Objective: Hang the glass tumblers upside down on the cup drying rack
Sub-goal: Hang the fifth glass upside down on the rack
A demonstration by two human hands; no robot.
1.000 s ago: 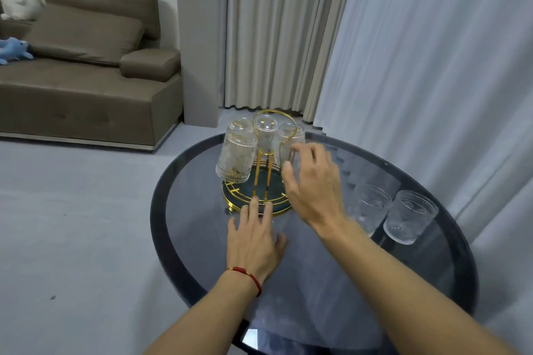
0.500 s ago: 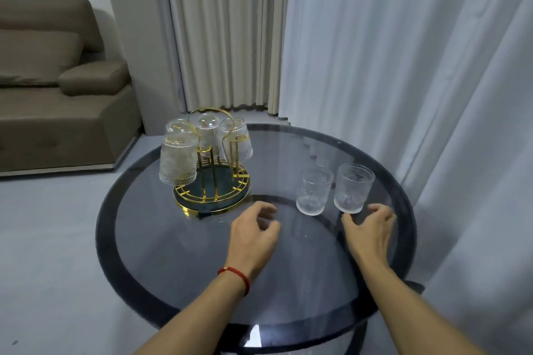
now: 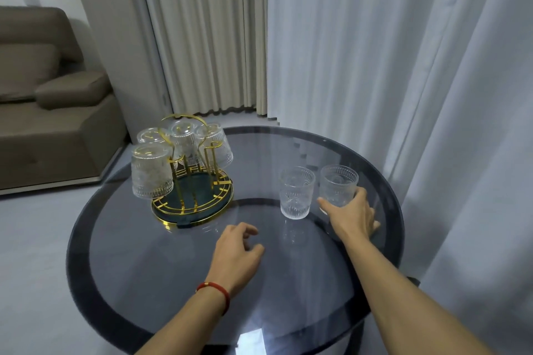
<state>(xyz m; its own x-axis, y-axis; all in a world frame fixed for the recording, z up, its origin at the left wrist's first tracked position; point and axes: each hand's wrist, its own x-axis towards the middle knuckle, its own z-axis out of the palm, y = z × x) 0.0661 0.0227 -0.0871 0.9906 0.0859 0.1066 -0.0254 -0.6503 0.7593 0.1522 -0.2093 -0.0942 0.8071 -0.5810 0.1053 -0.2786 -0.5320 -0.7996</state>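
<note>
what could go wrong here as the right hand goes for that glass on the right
The right hand is closing on the far right tumbler, which stands close beside the second upright tumbler; a sideways lift could knock that one over on the glass table. Four tumblers already crowd the gold drying rack, so threading the next onto a free peg risks clinking a hung glass.

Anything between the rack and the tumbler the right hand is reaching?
Yes, in the head view: a second upright tumbler stands between the rack and the tumbler at the right hand.

Head view, looking down, near table [image 3: 95,239]
</note>
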